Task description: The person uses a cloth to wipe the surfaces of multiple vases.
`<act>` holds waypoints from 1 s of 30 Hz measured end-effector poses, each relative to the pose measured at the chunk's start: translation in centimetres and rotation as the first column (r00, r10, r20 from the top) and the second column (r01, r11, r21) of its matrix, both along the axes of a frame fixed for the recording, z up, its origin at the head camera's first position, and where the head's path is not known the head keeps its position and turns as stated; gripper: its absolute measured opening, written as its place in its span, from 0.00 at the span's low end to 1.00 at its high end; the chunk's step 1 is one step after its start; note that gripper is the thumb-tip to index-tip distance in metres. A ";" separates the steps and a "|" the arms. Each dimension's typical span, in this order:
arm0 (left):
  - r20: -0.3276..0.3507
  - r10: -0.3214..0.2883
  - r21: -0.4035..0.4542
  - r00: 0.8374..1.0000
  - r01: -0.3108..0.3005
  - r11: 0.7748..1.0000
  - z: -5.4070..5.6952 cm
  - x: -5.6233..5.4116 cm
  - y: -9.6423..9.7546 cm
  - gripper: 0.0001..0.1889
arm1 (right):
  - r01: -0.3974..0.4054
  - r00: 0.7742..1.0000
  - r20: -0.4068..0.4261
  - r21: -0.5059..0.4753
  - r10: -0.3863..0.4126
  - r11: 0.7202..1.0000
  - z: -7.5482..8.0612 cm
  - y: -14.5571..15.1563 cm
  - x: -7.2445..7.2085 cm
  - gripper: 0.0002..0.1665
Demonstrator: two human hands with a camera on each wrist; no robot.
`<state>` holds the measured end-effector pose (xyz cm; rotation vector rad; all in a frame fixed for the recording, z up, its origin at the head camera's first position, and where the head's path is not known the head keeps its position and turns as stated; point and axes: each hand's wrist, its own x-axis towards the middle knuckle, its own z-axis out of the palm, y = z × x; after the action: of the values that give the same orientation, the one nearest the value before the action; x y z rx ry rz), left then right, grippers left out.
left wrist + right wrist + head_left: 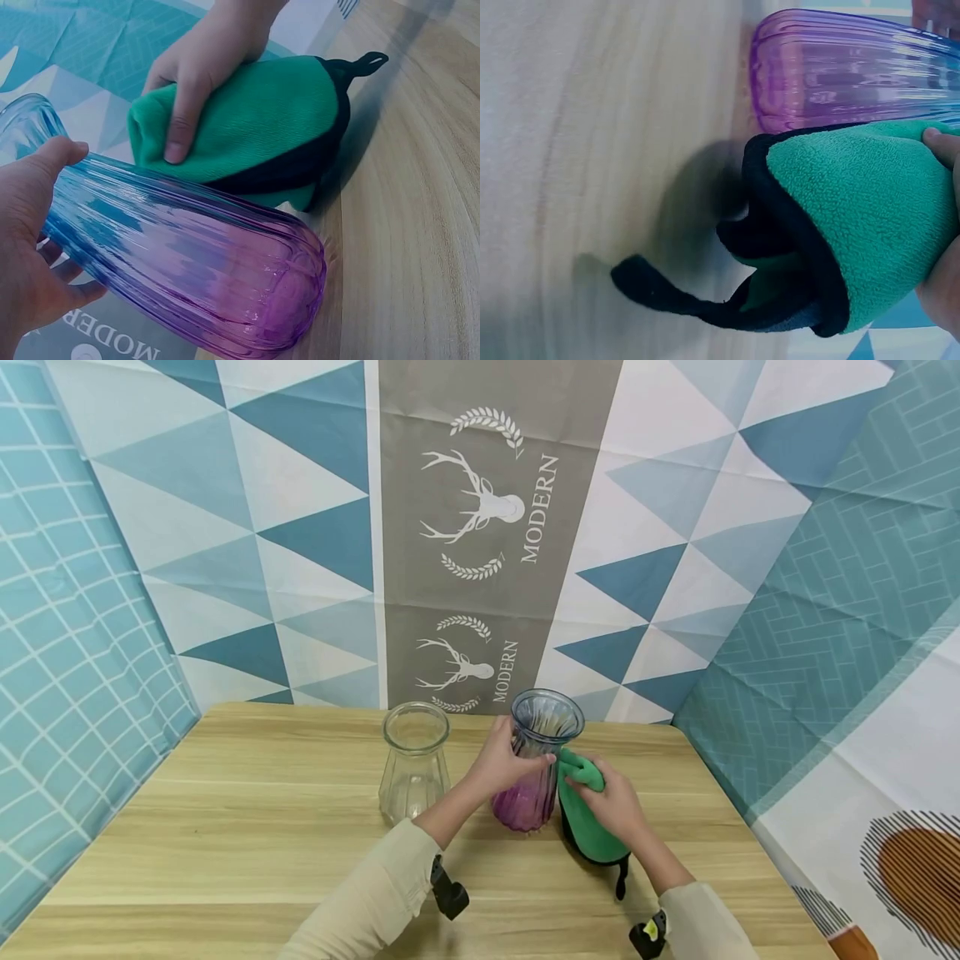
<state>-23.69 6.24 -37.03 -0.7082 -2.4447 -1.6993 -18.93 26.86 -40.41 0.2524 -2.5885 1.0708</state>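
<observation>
A ribbed glass vase (528, 777), blue at its flared rim and purple at its base, is gripped round the neck by my left hand (510, 762). In the left wrist view the thumb and fingers wrap the vase (187, 255) near its blue end. My right hand (611, 802) pinches a folded green cloth (588, 822) with black edging and a black hanging loop. The cloth (870, 202) lies close along the vase's right side; whether it presses the glass I cannot tell. In the left wrist view the right thumb lies on the cloth (262, 120).
A clear glass vase (412, 777) stands on the wooden table (247, 827), left of the coloured one and partly behind my left forearm. Patterned cloth (315, 527) hangs behind the table's back edge, with blue tiled sheeting (67, 610) on the left.
</observation>
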 end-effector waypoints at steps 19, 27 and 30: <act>0.040 -0.013 -0.007 0.999 0.013 1.000 0.3 -0.1 -0.2 0.39 | 0.029 0.994 -0.098 -0.097 -0.039 0.995 3.6 -0.6 -0.2 0.24; 0.030 -0.021 -0.002 0.999 0.021 1.000 0.3 -0.2 -0.1 0.37 | -0.006 0.996 -0.092 -0.078 -0.002 0.997 3.2 -0.6 -0.2 0.23; 0.023 -0.026 0.006 0.999 0.026 1.000 0.3 -0.1 -0.2 0.37 | -0.019 0.996 -0.091 -0.066 0.013 0.998 2.7 -0.5 -0.3 0.22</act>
<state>-23.82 6.09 -36.76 -0.7275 -2.4558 -1.7324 -19.22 26.36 -37.67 0.2993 -2.4700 1.1222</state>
